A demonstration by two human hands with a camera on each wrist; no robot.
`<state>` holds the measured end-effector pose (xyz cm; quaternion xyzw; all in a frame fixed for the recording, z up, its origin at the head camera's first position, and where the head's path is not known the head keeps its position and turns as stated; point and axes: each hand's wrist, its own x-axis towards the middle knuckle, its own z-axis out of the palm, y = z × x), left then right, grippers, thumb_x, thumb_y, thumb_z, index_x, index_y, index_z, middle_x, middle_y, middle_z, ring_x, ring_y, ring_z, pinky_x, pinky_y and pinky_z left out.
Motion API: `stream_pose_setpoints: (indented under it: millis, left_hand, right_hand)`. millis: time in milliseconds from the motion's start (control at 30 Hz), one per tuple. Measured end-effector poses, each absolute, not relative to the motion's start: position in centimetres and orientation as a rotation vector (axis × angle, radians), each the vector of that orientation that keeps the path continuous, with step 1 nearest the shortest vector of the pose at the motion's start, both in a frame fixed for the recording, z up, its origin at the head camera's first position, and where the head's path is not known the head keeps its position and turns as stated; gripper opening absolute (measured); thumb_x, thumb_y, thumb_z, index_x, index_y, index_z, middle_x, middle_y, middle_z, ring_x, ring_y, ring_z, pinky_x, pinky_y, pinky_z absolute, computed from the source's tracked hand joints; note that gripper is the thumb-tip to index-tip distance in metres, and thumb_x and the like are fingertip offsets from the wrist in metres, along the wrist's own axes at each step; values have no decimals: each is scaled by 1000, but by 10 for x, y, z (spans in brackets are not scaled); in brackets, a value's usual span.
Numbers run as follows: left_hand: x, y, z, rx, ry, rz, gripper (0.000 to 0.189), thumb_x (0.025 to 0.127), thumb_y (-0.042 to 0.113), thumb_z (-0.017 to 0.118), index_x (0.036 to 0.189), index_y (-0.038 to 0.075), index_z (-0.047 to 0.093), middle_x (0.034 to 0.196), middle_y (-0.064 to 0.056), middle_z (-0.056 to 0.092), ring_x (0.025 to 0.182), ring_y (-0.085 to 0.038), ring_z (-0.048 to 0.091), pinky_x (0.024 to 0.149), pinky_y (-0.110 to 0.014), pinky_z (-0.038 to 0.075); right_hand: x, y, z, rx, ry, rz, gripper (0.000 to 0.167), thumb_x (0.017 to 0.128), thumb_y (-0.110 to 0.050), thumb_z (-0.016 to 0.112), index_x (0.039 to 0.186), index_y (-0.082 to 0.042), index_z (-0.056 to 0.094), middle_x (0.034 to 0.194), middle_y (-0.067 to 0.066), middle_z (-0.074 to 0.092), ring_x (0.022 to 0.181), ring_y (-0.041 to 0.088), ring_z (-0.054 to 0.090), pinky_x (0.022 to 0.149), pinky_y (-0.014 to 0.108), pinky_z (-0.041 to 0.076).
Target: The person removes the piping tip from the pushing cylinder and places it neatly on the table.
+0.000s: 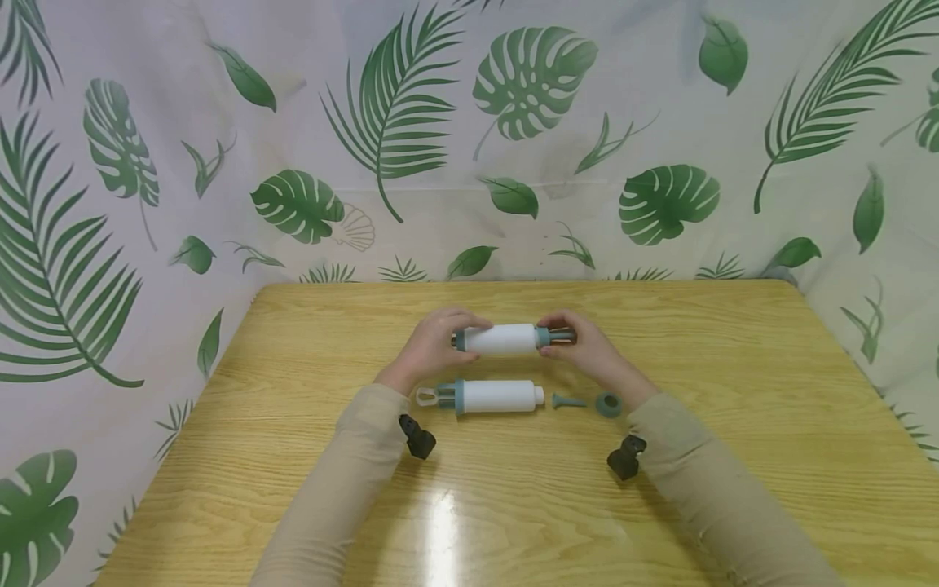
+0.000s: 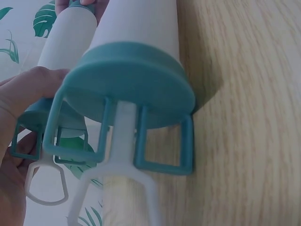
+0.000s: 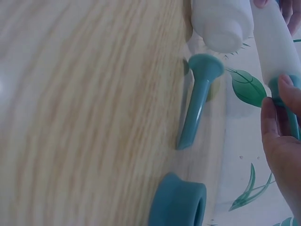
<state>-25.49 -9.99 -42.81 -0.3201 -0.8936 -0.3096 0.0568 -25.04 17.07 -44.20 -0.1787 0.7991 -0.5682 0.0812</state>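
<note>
Between both hands lies a white syringe-like tube (image 1: 501,339), held level above the table. My left hand (image 1: 440,346) grips its left end by the teal flanged cap; a white pull ring (image 2: 46,183) sticks out there in the left wrist view. At the other end, my right hand (image 1: 590,352) pinches the teal collar (image 3: 282,87), with a slim teal nozzle (image 3: 293,121) running along the fingers. Nearer the body a second such tube (image 1: 499,396) rests on the table, its white spout (image 3: 223,37) bare. To its right lie a loose teal nozzle (image 1: 569,401) and a teal ring (image 1: 608,404).
The wooden table (image 1: 528,505) reaches back to a leaf-patterned curtain (image 1: 455,163), which also hangs along both sides. Black wrist cameras (image 1: 418,438) sit below each sleeve, close to the lying tube and the ring.
</note>
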Motion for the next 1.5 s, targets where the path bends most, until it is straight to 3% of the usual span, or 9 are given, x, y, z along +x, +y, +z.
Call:
stream_pose_setpoints:
  millis: [200, 500, 800, 1200, 1500]
  left_hand:
    - [-254, -100, -428, -957, -2752, -996, 45, 76, 9, 81, 119, 14, 68, 117, -4, 63, 107, -21, 57, 89, -37, 49]
    - [-254, -100, -429, -929, -2781, -1062, 44, 76, 8, 81, 119, 14, 68, 118, -3, 64, 108, -20, 58, 88, -36, 50]
    - [-254, -100, -426, -889, -2828, -1147, 44, 77, 11, 81, 119, 13, 68, 120, -3, 64, 109, -19, 58, 88, -35, 50]
    - [-256, -101, -423, -894, -2853, -1260, 43, 78, 13, 81, 118, 11, 68, 117, -4, 65, 101, -16, 60, 81, -29, 52]
    - [-257, -102, -423, -904, -2848, -1305, 42, 78, 14, 80, 118, 11, 68, 114, -3, 66, 97, -15, 60, 78, -27, 52]
  right_hand:
    - [-251, 171, -445, -538, 2386, -1714, 39, 85, 6, 66, 120, 9, 49, 123, 24, 51, 116, 40, 50, 91, 36, 50]
    - [-250, 167, -445, -522, 2404, -1734, 38, 83, 9, 66, 118, 9, 49, 120, 25, 51, 113, 40, 51, 95, 45, 46]
    - [-249, 165, -444, -511, 2425, -1766, 38, 81, 17, 65, 115, 10, 49, 118, 25, 52, 109, 40, 52, 93, 46, 46]
    - [-248, 164, -444, -501, 2462, -1766, 38, 79, 17, 66, 113, 8, 52, 117, 25, 53, 109, 41, 52, 97, 53, 42]
    - [-247, 164, -442, -496, 2485, -1782, 36, 79, 18, 64, 111, 8, 53, 118, 25, 54, 112, 38, 50, 98, 51, 41]
